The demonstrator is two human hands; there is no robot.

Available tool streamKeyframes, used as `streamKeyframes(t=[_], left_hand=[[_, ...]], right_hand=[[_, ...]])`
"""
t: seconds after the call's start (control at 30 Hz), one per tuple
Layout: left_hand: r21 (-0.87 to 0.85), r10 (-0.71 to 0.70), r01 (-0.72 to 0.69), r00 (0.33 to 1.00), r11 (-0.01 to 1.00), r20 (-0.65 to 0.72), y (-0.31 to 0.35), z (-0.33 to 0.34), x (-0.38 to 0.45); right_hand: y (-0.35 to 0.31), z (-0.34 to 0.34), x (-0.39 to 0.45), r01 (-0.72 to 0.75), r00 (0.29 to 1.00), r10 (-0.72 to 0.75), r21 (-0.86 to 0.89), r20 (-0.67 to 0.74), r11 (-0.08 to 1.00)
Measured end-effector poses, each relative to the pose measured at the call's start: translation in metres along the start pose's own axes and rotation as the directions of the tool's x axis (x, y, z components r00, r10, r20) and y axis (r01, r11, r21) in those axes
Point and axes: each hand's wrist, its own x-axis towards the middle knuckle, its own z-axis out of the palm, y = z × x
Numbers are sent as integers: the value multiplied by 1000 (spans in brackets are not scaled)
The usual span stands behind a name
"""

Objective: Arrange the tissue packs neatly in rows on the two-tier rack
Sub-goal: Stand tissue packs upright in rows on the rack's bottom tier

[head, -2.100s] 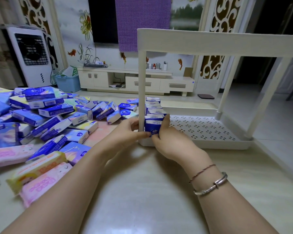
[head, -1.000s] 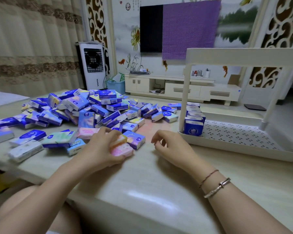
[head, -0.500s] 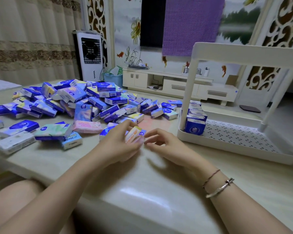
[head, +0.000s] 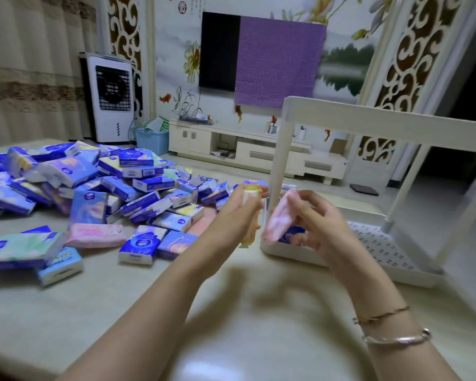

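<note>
A white two-tier rack (head: 374, 121) stands on the table at the right, its perforated lower tray (head: 379, 248) partly showing. My left hand (head: 238, 215) holds a yellow tissue pack (head: 250, 191) upright just left of the rack's front post. To the right of that post my right hand (head: 316, 220) grips a pink tissue pack (head: 278, 218) at the tray's front left corner. A blue pack (head: 293, 232) on the tray peeks out behind the pink one. The row of packs on the tray is mostly hidden by my hands.
A heap of loose tissue packs (head: 102, 185), mostly blue with some pink and green, covers the table's left half. A long pink pack (head: 94, 235) lies at the heap's near edge. The table's front edge (head: 39, 361) is near. A TV cabinet (head: 248, 152) stands beyond.
Both hands have risen from the table and moved right to the rack's front left corner. The left hand lifted the yellow pack, and the right hand now grips the pink one.
</note>
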Motion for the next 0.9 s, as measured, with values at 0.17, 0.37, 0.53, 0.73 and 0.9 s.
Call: streamKeyframes(t=[0.17,0.37,0.53,0.73,0.9], left_hand=[[-341,-149,74,968,937,-199,-15,11,38],[-129,-7,-40,939,991,-343,-45,5,82],[-116,42,-72,969,991,-242,-67,-10,93],[-80,116,-136,970,988,-215,-72,-11,97],[-89,133,-159,960,983,-247,-72,-10,97]], right_hand=[[-2,-37,21,80,972,-66,57,-224,995],[1,-40,84,27,962,-80,-198,-261,980],[3,-32,121,16,1000,-27,-601,-9,799],[6,-16,144,137,988,8,-886,157,444],[17,-3,149,182,983,-25,-969,181,166]])
